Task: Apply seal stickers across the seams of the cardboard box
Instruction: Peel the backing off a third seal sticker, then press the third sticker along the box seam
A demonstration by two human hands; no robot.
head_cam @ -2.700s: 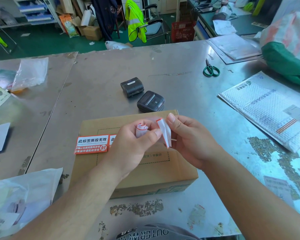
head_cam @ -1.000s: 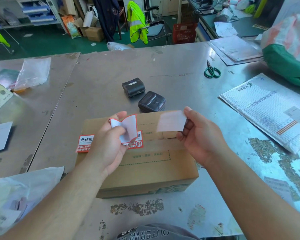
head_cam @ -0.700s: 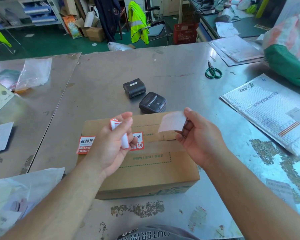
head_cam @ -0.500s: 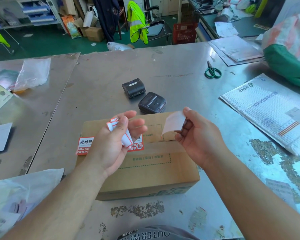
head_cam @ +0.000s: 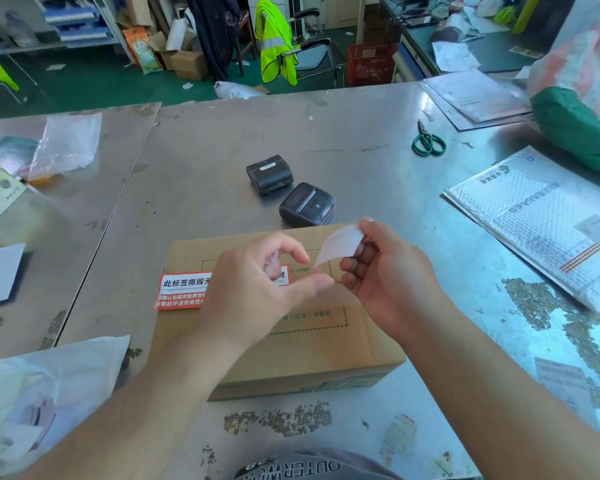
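Box [head_cam: 309, 344] under right hand [head_cam: 388, 285], white slip [head_cam: 340, 242] pinched

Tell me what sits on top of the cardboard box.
A red-bordered seal sticker lies on the cardboard box at its left edge. The left hand hides the sticker's middle and whatever lies beneath it.
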